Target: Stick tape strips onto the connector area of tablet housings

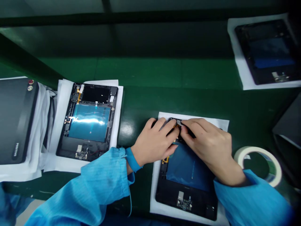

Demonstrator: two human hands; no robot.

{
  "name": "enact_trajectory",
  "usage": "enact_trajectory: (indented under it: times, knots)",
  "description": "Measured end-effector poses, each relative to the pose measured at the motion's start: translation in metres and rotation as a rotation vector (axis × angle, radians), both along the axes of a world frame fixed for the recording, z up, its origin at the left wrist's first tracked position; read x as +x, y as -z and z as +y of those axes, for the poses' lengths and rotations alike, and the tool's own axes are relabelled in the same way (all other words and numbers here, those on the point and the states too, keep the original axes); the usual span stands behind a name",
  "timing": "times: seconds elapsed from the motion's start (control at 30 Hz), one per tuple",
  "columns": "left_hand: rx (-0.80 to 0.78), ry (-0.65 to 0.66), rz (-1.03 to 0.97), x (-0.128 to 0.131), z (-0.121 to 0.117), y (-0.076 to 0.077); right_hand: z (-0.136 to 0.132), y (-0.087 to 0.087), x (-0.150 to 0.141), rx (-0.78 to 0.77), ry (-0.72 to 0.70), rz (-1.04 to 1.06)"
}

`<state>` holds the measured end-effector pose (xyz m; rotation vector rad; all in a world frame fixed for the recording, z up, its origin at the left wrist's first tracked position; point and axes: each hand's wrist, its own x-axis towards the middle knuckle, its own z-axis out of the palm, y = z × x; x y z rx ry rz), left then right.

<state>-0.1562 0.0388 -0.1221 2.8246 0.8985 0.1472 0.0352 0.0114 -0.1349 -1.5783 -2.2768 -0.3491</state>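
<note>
An opened tablet [188,194] lies on a white sheet in front of me, its inner parts and blue-filmed battery [185,169] facing up. My left hand [157,141] rests over the tablet's upper left, fingers apart and tips down on its top part. With thumb and index finger my right hand [207,141] pinches a small grey-white piece [179,122] at the top edge, close to the left fingertips. What kind of piece it is I cannot make out. Both hands cover most of the tablet's upper section.
To the left, another opened tablet [89,122] lies on white sheets. Beside it a closed dark tablet [16,122] tops a stack with white sheets [39,125]. A roll of masking tape [240,153] is at right. One more opened tablet [270,53] lies at the far right on the green table [141,75].
</note>
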Motion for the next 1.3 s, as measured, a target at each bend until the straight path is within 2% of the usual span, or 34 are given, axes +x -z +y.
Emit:
enact_trajectory:
  times: [0.27,0.53,0.8,0.9,1.0,1.07,1.17,1.23,1.3]
  knots:
    - [0.003,-0.017,-0.051,0.000,0.000,0.001,0.001,0.001,0.002,-0.037,-0.064,-0.065]
    - [-0.001,-0.037,-0.114,-0.001,-0.001,0.004,-0.005,-0.011,-0.011,-0.150,-0.039,-0.222]
    - [-0.051,-0.050,-0.129,-0.004,0.002,0.008,-0.021,-0.009,-0.010,-0.246,-0.079,-0.103]
    - [-0.117,-0.153,-0.211,-0.010,-0.006,0.004,-0.039,-0.007,-0.002,-0.242,-0.136,0.011]
    - [-0.310,-0.365,-0.385,-0.026,-0.026,-0.012,-0.062,-0.004,0.013,-0.221,-0.166,0.103]
    - [-0.579,-0.451,-0.493,-0.039,-0.042,-0.027,-0.075,0.001,0.022,-0.197,-0.134,0.133]
    - [-1.081,-0.534,-0.570,-0.049,-0.058,-0.048,-0.087,0.012,0.031,-0.154,-0.083,0.178]
    - [-1.363,-0.620,-0.639,-0.045,-0.065,-0.055,-0.092,0.018,0.033,-0.108,-0.093,0.228]
    - [-1.536,-0.714,-0.715,-0.033,-0.068,-0.052,-0.095,0.025,0.034,-0.070,-0.129,0.275]
